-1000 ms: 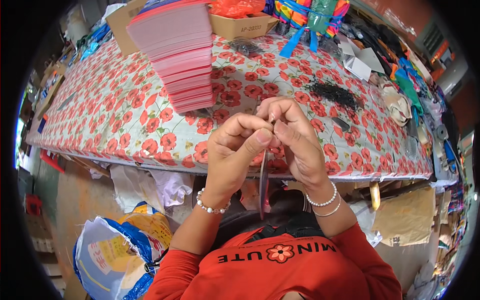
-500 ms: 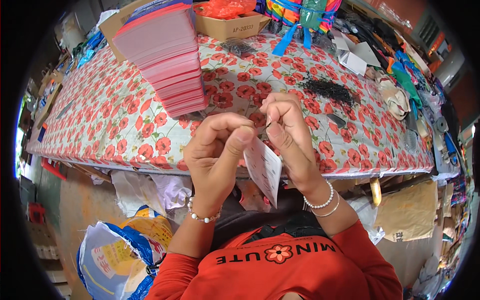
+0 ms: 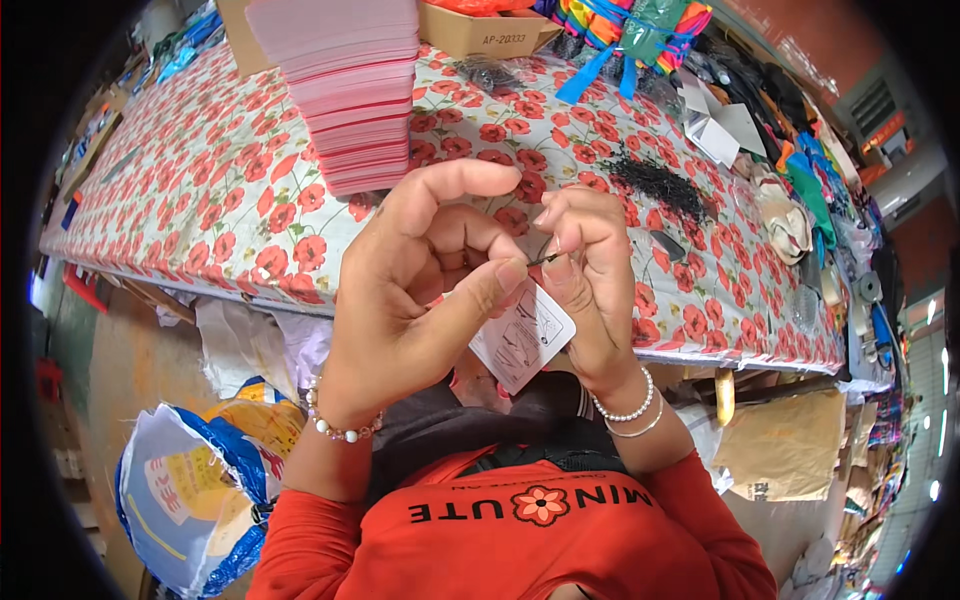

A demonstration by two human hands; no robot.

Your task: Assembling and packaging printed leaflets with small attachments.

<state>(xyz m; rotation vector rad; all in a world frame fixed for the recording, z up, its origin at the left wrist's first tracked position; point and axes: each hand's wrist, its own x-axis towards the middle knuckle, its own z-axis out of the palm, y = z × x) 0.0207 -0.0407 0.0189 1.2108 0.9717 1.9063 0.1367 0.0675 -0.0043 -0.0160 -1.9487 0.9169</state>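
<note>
A small white card (image 3: 524,340) with printed line drawings and rounded corners hangs between my hands, just below the fingertips. Above its top edge a short, thin black strip (image 3: 541,261) spans the gap from one hand to the other. My left hand (image 3: 415,280) pinches one end of it, its thumb closed and its index finger lifted and curved. With thumb and index finger pressed together, my right hand (image 3: 592,275) grips the other end. Whether the strip passes through the card is too small to tell; fingers partly hide the card's upper edge.
A tall stack of pink cards (image 3: 350,100) stands on the flowered tablecloth (image 3: 215,200). Farther right lie a pile of thin black pieces (image 3: 658,185) and a small dark object (image 3: 668,245). A cardboard box (image 3: 480,32) and rainbow-coloured bundles (image 3: 640,30) sit behind. A blue-edged bag (image 3: 195,500) stands lower left.
The card has turned from nearly edge-on to show its printed face. My left hand has shifted left, its index finger lifting from the pinch. The black strip shows more clearly between both hands.
</note>
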